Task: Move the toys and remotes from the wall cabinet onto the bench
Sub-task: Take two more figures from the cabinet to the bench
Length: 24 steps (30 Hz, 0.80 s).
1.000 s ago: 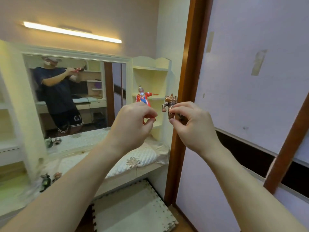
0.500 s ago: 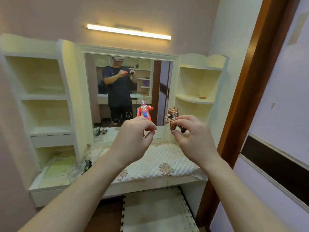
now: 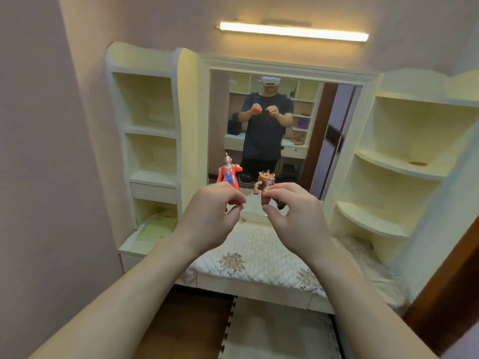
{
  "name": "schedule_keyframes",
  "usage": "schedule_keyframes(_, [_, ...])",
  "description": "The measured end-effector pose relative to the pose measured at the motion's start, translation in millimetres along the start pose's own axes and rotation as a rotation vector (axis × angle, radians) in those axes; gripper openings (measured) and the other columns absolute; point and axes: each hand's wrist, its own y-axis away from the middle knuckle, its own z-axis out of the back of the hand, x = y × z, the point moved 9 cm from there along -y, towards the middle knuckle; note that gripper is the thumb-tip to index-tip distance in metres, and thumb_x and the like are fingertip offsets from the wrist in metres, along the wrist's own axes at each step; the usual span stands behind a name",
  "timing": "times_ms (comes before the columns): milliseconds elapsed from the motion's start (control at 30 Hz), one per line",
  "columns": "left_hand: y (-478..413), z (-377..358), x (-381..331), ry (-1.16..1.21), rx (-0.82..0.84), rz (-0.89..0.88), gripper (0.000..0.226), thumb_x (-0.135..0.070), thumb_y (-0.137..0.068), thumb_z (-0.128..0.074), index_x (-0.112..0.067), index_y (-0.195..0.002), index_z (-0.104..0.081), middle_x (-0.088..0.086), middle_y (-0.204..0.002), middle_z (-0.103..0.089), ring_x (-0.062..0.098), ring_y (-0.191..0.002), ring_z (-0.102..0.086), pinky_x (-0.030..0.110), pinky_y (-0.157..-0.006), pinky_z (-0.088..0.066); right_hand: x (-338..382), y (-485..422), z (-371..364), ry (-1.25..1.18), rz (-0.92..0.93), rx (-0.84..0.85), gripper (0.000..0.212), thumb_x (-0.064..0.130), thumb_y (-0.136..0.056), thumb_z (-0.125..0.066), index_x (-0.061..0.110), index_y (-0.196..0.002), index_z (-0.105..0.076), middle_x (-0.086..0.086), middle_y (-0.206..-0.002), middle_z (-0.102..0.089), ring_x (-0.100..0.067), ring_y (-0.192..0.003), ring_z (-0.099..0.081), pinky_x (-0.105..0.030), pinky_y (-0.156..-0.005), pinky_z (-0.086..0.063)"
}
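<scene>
Quilted counter (image 3: 259,251) fills the lower centre of the frame under the mirror (image 3: 320,141), and both toys are up at frame centre, not yet set down. Left hand (image 3: 207,213) has its fingers (image 3: 234,199) curled in, pinching the red toy (image 3: 228,173) by the legs; right hand (image 3: 298,218) pinches the brown toy (image 3: 265,180) likewise. Both stand upright, feet down, side by side. Counter lies below and beyond, so a forward-and-down set looks next, either hand equally near.
</scene>
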Motion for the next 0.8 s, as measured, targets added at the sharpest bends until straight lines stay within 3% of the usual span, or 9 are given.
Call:
schedule_keyframes(133, [-12,-12,43,-0.016,0.027,0.025,0.01,-0.007,-0.081,-0.072,-0.016,-0.087,-0.074,-0.008,-0.084,-0.067,0.006,-0.077,-0.06,0.02,-0.072,-0.049,-10,-25,-43,0.0,0.013,0.016,0.015,0.022,-0.085,-0.07,0.023,-0.1,-0.073,0.007,-0.11,-0.067,-0.01,-0.105,-0.058,-0.034,-0.089,-0.053])
schedule_keyframes(433, [-48,-62,137,-0.022,0.128,0.039,0.009,-0.01,-0.084,-0.071,-0.016,-0.09,-0.073,-0.009,-0.086,-0.065,0.002,-0.079,-0.055,0.006,-0.072,-0.037,-52,-68,-131,-0.022,-0.052,0.024,0.019,0.018,-0.082,-0.073,0.02,-0.101,-0.074,0.005,-0.108,-0.068,-0.012,-0.101,-0.06,-0.03,-0.085,-0.052])
schedule_keyframes(800, [-88,-168,222,-0.001,0.255,0.104,0.011,-0.006,-0.079,-0.072,-0.016,-0.084,-0.072,-0.009,-0.082,-0.065,0.003,-0.073,-0.053,0.009,-0.071,-0.038,-158,-104,-220,-0.118,-0.139,0.102,0.019,0.011,-0.076,-0.077,0.018,-0.094,-0.076,0.004,-0.103,-0.067,-0.013,-0.093,-0.06,-0.026,-0.078,-0.049])
